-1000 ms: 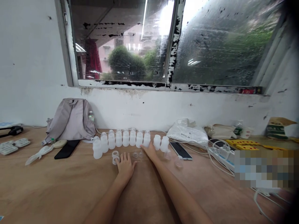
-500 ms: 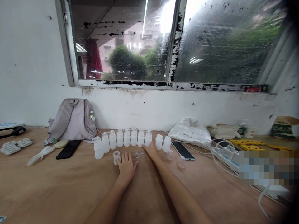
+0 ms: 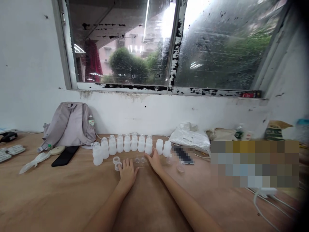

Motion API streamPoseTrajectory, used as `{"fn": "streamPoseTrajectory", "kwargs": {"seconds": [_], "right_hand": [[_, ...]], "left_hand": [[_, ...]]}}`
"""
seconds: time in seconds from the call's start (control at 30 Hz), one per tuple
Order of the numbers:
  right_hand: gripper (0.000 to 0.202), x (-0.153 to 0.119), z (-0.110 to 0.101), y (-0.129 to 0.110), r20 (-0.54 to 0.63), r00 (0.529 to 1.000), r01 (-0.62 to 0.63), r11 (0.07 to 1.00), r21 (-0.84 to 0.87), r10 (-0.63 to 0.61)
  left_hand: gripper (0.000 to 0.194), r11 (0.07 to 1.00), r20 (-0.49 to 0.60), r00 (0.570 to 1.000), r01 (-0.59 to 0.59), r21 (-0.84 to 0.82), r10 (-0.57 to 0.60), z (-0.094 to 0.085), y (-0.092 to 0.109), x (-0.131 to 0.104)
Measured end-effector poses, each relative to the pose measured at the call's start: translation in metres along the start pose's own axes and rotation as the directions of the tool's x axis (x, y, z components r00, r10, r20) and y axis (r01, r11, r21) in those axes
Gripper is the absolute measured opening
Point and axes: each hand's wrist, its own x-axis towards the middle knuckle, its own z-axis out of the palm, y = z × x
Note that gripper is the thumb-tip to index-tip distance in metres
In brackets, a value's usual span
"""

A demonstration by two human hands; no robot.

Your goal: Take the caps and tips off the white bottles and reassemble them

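Nearest, both bare forearms run up the tan wooden table (image 3: 60, 199). Left hand (image 3: 127, 173) lies flat, palm down, fingers spread, gripping nothing; its fingertips sit just beside two short white rings (image 3: 117, 162) stacked loosely on the tabletop. Right hand (image 3: 154, 160) is also open, fingers extended, holding nothing, tips near the last capped bottle in the row; contact can't be judged at this size. Between the hands lie two small clear caps (image 3: 140, 159), dome-shaped, thin plastic. More clear caps (image 3: 180, 167) lie right of the right hand, blurry.

Behind them stands a curved row of small white bottles (image 3: 127, 143): matte, translucent plastic, narrow necks, rounded shoulders, most topped with clear domes, two at the right end bare. They look empty, so light, stiff enough to pinch and easy to tip; best taken round the body below the shoulder. Caps probably slippery and tiny, take by the rim with fingertips.

Further left: black phone (image 3: 64, 155), round cream disc (image 3: 57, 149), grey fabric backpack (image 3: 70, 124) against the wall. Right: crumpled white plastic bag (image 3: 189, 137), loose white cables (image 3: 265, 206). Beyond, a stained white wall and a wet window (image 3: 156, 45) with peeling frame.
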Motion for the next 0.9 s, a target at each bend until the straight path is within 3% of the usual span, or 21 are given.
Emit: {"fn": "streamPoseTrajectory", "kwargs": {"seconds": [0.1,0.27,0.37,0.6,0.8,0.9], "right_hand": [[0.043,-0.012,-0.012,0.001,-0.04,0.999,0.012,1.0,-0.004,-0.012],[0.02,-0.025,-0.033,-0.001,0.02,0.996,0.082,0.996,-0.029,-0.082],[0.018,-0.029,-0.041,-0.002,0.031,0.988,0.155,0.987,-0.039,-0.154],[0.033,-0.024,-0.045,0.0,-0.009,0.985,0.167,0.977,-0.134,-0.17],[0.026,-0.001,-0.076,-0.003,-0.032,0.995,0.081,0.947,-0.311,-0.095],[0.021,0.0,-0.073,-0.009,0.082,0.996,0.063,0.96,-0.272,-0.042]], "left_hand": [[0.044,0.996,0.022,0.997,-0.069,-0.047,0.07,-0.002,0.005,-0.002],[0.039,0.931,0.031,0.957,-0.273,-0.242,0.289,-0.007,0.015,-0.005],[0.034,0.895,-0.005,0.941,-0.323,-0.306,0.338,-0.008,0.017,-0.004],[0.046,0.989,0.024,0.998,-0.06,-0.136,0.063,-0.001,0.004,0.001],[0.047,0.999,0.082,0.997,0.015,-0.042,-0.011,-0.007,0.002,0.002],[0.04,0.999,0.11,0.994,0.022,-0.045,-0.017,-0.012,0.001,0.003]]}}
